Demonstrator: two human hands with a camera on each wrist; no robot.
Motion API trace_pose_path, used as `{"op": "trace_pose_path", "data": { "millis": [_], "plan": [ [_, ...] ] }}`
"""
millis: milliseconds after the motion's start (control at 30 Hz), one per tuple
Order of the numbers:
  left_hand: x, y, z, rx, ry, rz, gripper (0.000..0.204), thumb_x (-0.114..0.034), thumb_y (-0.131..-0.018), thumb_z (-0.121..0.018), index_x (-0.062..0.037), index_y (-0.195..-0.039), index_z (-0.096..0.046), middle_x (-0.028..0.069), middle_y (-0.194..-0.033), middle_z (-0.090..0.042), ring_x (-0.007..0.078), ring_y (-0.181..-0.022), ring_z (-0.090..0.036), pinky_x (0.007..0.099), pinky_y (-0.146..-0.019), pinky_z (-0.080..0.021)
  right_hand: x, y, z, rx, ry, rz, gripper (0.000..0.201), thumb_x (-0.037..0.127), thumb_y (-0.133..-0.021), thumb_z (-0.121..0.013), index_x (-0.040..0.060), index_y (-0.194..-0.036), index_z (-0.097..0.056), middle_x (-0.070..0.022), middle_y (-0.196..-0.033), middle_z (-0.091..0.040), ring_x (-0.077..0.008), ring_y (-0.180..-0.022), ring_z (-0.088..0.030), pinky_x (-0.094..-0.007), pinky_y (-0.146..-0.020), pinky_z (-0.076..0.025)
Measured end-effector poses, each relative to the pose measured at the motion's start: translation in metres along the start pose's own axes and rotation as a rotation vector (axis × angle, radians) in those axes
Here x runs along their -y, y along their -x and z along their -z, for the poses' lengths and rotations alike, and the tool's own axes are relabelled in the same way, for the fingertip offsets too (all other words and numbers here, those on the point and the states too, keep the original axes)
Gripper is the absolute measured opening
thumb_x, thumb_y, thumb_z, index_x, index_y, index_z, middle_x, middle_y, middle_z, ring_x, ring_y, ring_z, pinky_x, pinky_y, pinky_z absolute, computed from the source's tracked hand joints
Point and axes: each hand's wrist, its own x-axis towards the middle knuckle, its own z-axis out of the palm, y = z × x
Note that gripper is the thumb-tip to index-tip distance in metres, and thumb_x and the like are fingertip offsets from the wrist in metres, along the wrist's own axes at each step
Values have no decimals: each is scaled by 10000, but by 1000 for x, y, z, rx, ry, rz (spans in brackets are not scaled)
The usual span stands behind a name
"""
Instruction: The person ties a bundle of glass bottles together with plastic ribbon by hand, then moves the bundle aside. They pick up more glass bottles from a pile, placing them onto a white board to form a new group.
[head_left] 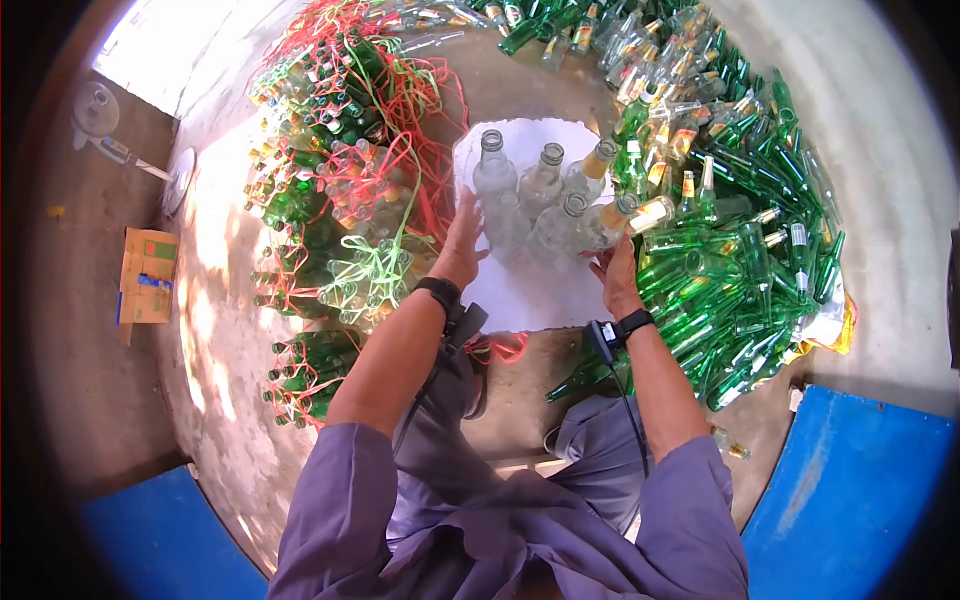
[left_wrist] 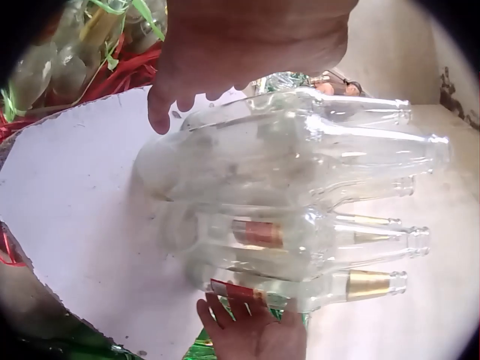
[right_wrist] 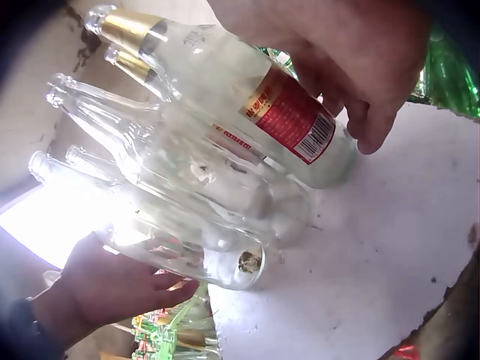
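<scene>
Several clear glass bottles [head_left: 495,180] stand upright in a tight group on a white board [head_left: 560,305] in front of the person. Some have gold foil on the neck; one at the right bears a red label [right_wrist: 291,116]. My left hand [head_left: 462,245] lies along the group's left side, fingers extended beside the nearest bottle. On the opposite side my right hand [head_left: 619,272] has its fingertips against the red-labelled bottle near its base. In the left wrist view the right hand [left_wrist: 259,330] shows its fingers spread. Neither hand curls round a bottle.
Bundles of bottles [head_left: 375,275] tied with red and green plastic strips stand to the left. A large heap of loose green and clear bottles [head_left: 700,265] lies to the right. Blue panels [head_left: 860,480] flank the person; a pedestal fan [head_left: 97,108] stands far left.
</scene>
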Motion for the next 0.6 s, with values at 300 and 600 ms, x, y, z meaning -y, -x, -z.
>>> {"op": "trace_pose_path", "data": {
  "millis": [300, 600],
  "plan": [
    [-1, -10, -8, -31, -10, 27, 1001, -875, -829, -335, -247, -1591, -170, 36, -1663, -135, 269, -1519, -113, 610, -1143, -115, 19, 27, -22, 39, 37, 72, 821, 764, -938, -267, 69, -1179, -633, -32, -1001, -680, -167, -916, -664, -358, -820, -453],
    [6, -25, -2, 12, 112, 16, 822, -797, -889, -386, -219, -1472, -436, 36, -1473, -490, 270, -1338, -455, 541, -1108, -309, 29, 27, -23, 98, 77, 31, 703, 731, -964, -274, 148, -1144, -623, 30, -828, -573, -131, -859, -608, -380, -878, -467]
  ]
}}
